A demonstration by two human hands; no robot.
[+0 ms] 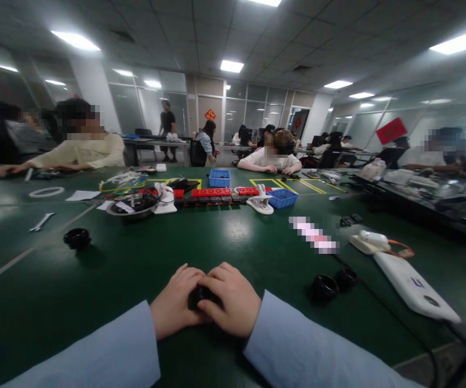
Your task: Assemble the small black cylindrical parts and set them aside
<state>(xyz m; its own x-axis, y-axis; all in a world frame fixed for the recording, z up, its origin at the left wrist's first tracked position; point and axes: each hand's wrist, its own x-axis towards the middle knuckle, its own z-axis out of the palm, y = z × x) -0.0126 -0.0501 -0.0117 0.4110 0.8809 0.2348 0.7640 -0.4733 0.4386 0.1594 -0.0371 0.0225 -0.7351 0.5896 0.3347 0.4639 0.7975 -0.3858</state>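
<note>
Both of my hands meet over the green table just in front of me. My left hand (176,302) curls round a small black part (201,294), of which only a piece shows between the fingers. From the other side my right hand (235,299) closes over the same part, thumb and fingers bent on it. Its exact kind is hidden by the hands. Right of them, two black ring-shaped parts (324,288) stand close together, and a similar black ring (77,238) sits farther off to the left.
A metal bowl of black cables (115,213), a white clamp (260,202), a blue bin (283,198) and a red strip (212,194) stand across the table. A wrench (41,222) lies left. At right are a white power bank (415,285) and its cable. Other people sit around.
</note>
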